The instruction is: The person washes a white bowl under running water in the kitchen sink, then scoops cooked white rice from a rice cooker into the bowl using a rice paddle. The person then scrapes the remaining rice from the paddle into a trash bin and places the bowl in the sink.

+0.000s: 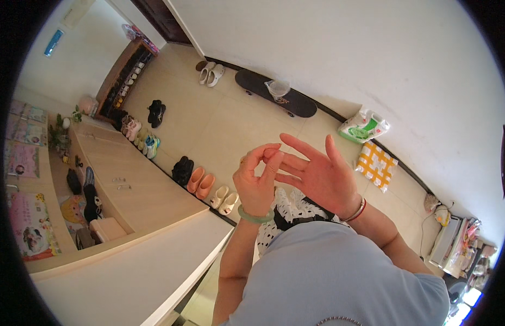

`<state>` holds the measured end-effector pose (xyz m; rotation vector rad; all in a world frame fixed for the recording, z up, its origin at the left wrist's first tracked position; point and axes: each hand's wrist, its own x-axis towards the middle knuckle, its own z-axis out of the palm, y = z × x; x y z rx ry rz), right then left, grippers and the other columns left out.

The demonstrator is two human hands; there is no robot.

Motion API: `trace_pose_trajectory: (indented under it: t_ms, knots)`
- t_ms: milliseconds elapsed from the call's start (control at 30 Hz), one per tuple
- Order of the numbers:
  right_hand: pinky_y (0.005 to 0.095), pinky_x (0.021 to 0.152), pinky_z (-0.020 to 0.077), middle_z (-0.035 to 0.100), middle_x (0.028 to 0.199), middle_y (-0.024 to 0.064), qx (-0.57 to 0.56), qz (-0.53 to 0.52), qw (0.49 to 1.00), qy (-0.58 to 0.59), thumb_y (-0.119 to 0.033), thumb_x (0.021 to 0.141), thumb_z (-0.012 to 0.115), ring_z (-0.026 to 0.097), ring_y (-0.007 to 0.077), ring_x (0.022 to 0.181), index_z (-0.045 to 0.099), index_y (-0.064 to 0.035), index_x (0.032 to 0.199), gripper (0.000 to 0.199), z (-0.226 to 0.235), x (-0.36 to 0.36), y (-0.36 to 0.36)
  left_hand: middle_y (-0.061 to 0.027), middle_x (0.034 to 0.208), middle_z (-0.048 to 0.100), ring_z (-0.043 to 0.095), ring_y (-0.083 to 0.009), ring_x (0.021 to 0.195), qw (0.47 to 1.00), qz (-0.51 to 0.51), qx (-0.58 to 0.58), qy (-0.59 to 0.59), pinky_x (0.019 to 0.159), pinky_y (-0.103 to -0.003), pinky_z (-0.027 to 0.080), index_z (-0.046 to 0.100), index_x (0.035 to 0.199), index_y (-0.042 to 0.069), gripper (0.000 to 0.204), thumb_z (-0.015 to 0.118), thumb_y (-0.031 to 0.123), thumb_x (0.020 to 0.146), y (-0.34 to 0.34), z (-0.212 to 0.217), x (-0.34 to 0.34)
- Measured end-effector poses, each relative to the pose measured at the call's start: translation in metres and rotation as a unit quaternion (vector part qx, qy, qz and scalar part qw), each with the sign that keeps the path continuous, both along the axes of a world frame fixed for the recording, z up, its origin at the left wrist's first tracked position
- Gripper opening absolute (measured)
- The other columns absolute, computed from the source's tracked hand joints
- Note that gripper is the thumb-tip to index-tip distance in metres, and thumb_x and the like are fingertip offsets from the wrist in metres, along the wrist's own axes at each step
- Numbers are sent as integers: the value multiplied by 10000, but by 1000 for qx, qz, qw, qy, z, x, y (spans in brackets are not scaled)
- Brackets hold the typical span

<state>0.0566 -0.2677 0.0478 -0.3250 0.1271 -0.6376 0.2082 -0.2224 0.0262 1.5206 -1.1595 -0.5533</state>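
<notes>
My left hand [254, 182] is raised in front of my body, a pale green bangle [256, 218] round its wrist. Its thumb and forefinger pinch the tip of one finger of my right hand [329, 182]. That right hand is open, palm showing, with the thumb and the other fingers spread and nothing lying in it. A red and silver bracelet [356, 211] circles the right wrist. Below the hands hangs a white cloth with black spots [267, 239], beside a black strap [312, 219] at my waist.
A wooden shoe cabinet [138, 179] stands at left, with several shoes [205, 185] along it. By the wall lie a skateboard [252, 82] bearing a clear plastic container [278, 89], white clogs [211, 75], a green-white package [364, 126] and a yellow-white checked packet [376, 166].
</notes>
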Motion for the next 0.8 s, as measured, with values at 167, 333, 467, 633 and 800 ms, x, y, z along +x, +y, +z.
trace_pose_trajectory:
  t_ms: [167,333,467,633,800]
  knots:
    - [487,1132,240,330,1499,194,8,4,1000,19,-641,962,238,329,311,1382,221,-45,1498,802,3,0,3,-54,975,684,604,-165,924,999,38,1,33,827,-295,462,646,1095,38,230,592,197,938,2,-10,21]
    - [420,1124,275,312,1521,121,42,-6,999,8,-639,965,237,301,258,1403,240,-58,1492,785,-7,4,-2,-101,1417,479,414,-249,1333,958,-40,-73,-275,1085,-447,284,511,1347,79,493,486,390,966,2,1,5]
    - [407,1142,259,294,1528,109,92,11,996,-15,-645,963,227,302,239,1401,237,-52,1487,792,-1,8,-3,-49,1534,320,244,-232,1436,877,-164,21,-452,1134,-575,105,402,1441,116,669,465,522,914,8,2,-18]
    - [404,1151,239,313,1515,141,67,12,998,-4,-636,968,221,327,246,1386,239,-16,1479,804,-13,11,-4,-40,1517,350,272,-273,1419,887,-153,12,-435,1142,-564,60,406,1436,95,657,452,512,930,2,-3,-8]
    - [402,1150,246,337,1502,141,51,27,998,9,-628,973,215,318,258,1389,249,9,1471,810,-23,10,-2,-67,1535,313,242,-277,1432,880,-101,51,-461,1146,-548,62,370,1458,101,656,468,484,934,-4,-13,18]
